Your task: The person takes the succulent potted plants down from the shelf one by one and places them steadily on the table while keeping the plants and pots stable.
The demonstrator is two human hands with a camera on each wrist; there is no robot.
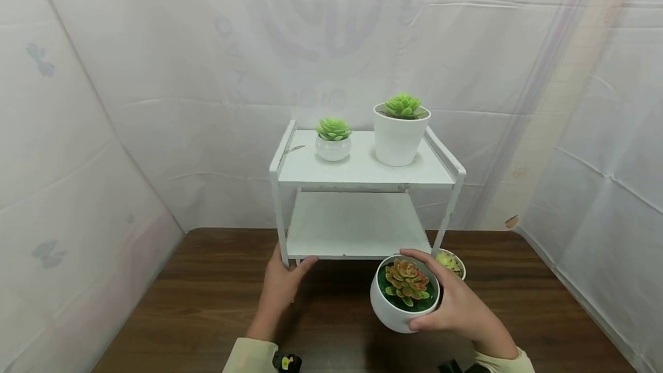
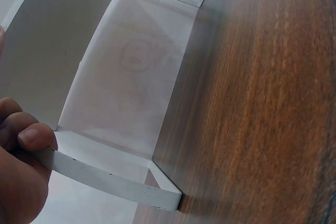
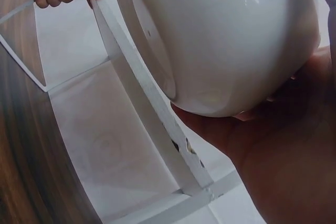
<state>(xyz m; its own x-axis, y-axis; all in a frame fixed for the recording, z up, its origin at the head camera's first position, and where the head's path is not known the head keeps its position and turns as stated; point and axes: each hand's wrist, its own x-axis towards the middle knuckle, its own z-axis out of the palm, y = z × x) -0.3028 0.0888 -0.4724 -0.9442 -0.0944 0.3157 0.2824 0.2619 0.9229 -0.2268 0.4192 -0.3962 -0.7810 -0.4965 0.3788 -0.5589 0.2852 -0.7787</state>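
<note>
A white two-tier shelf (image 1: 357, 223) stands on the brown wooden table. My left hand (image 1: 282, 284) grips its front left leg (image 2: 110, 179) just at the lower tier, fingers curled round it in the left wrist view and the thumb along the tier's edge. In my right hand (image 1: 458, 307) is a round white pot (image 1: 388, 311) with an orange-green succulent (image 1: 406, 282), held tilted in front of the lower tier's right corner. From the right wrist view, the pot's smooth side and base (image 3: 220, 40) show close to the shelf edge.
On the upper tier sit a small potted green succulent (image 1: 333, 140) and a taller white pot (image 1: 399, 137) with another. Behind my right hand, a further potted plant (image 1: 450, 262) stands by the front right leg. Pale cloth (image 1: 207, 102) hangs behind the table (image 1: 207, 304).
</note>
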